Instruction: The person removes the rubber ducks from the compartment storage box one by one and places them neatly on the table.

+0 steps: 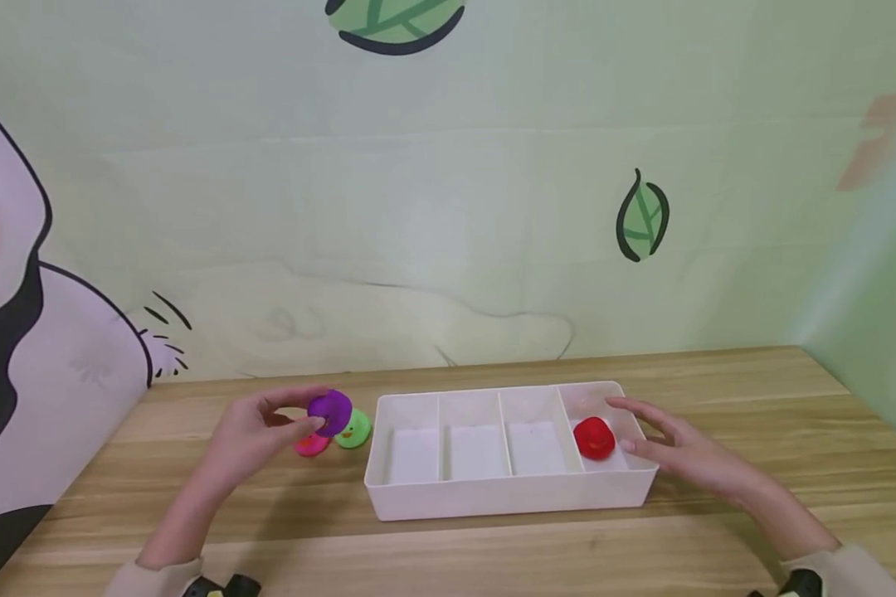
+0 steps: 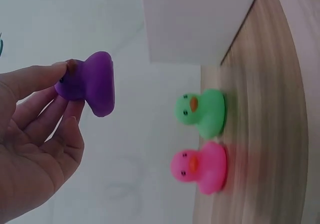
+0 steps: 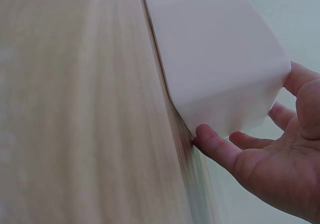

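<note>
My left hand [image 1: 257, 427] pinches a purple rubber duck [image 2: 95, 84] between thumb and fingers, holding it raised above the table, tipped on its side in the left wrist view. Behind and below it a green rubber duck [image 2: 207, 114] and a pink rubber duck [image 2: 205, 169] stand side by side on the table, partly covered in the head view. My right hand [image 1: 683, 448] is at the right end of a white divided tray [image 1: 508, 496], fingers loosely spread, thumb and index finger over its rim. A red duck [image 1: 593, 438] lies in the tray's rightmost compartment.
Thin walls split the tray into a row of compartments; the three left ones hold nothing. It stands on a wood-grain table [image 1: 493, 555]. A pale green wall [image 1: 433, 207] with printed leaves rises at the table's back edge, and another side wall stands at the right.
</note>
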Motion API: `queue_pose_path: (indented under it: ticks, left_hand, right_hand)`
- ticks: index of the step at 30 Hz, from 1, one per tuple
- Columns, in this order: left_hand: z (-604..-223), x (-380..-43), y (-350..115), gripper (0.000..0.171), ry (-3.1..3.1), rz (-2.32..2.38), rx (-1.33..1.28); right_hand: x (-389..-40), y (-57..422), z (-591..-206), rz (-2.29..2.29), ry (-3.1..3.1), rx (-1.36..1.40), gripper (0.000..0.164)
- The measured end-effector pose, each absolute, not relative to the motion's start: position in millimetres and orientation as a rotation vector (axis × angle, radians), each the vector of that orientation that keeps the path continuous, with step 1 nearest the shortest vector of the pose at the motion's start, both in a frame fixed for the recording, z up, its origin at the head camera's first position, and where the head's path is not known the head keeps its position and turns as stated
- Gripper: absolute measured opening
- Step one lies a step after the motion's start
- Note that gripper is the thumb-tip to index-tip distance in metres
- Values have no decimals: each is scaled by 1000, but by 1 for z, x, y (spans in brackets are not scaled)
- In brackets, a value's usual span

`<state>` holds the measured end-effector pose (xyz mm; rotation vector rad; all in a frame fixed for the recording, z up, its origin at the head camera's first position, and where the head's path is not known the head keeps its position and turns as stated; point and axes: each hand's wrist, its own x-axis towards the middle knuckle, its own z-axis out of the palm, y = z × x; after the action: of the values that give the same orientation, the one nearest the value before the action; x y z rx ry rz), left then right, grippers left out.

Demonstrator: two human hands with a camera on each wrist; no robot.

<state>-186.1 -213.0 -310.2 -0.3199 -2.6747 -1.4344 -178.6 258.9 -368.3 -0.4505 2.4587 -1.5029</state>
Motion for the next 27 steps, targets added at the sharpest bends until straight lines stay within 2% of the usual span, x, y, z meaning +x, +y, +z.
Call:
queue_pose_path:
  ticks: [11, 18, 27]
  left_hand:
    - [-321, -196, -256, 46, -2745, -1251, -332]
    - [-332, -202, -278, 42, -2735, -1208, -384]
    - [-339, -209, -295, 51, -2843, -1184, -285]
  right_hand:
    - [-178, 258, -368, -1502, 2474, -459, 56]
    - [-178, 258, -369, -1494, 2481, -453, 56]
    - [-177, 258, -368, -1510, 2462, -447, 56]
